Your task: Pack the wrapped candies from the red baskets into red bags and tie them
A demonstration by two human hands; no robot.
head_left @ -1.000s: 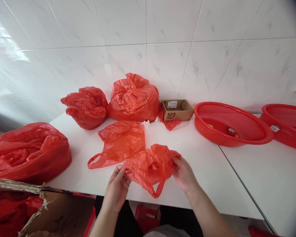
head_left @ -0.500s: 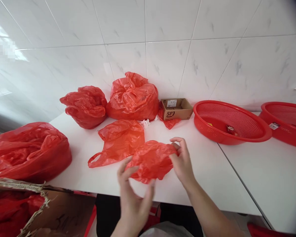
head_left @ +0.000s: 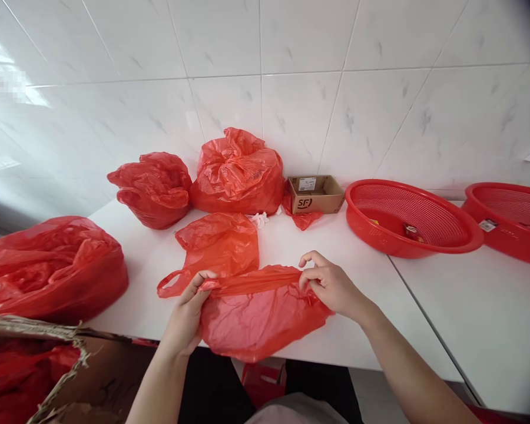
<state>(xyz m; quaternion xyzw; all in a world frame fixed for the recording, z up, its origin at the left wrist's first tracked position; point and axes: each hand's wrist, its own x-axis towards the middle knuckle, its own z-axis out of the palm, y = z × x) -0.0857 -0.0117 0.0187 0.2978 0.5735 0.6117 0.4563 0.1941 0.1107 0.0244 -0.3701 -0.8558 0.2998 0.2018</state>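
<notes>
A thin red plastic bag (head_left: 260, 324) is stretched between my two hands above the front edge of the white table. My left hand (head_left: 186, 312) grips its left end, thumb on top. At the other end, my right hand (head_left: 331, 287) pinches the bag's upper right edge, its index finger curled above the film. Just behind lies another red plastic bag (head_left: 223, 244), flat on the table with a handle loop pointing left. The held bag overlaps the front part of that flat one.
Full red bags (head_left: 241, 174) stand along the wall, with a bulging one (head_left: 53, 271) at left. A small cardboard box (head_left: 317, 203) and red perforated baskets (head_left: 413, 244) are to the right. A large carton (head_left: 110, 371) with red plastic is at lower left.
The crumpled bag has been spread out wider and brought nearer to me. My left hand has moved left and closed on its left end; my right hand still holds the right side.
</notes>
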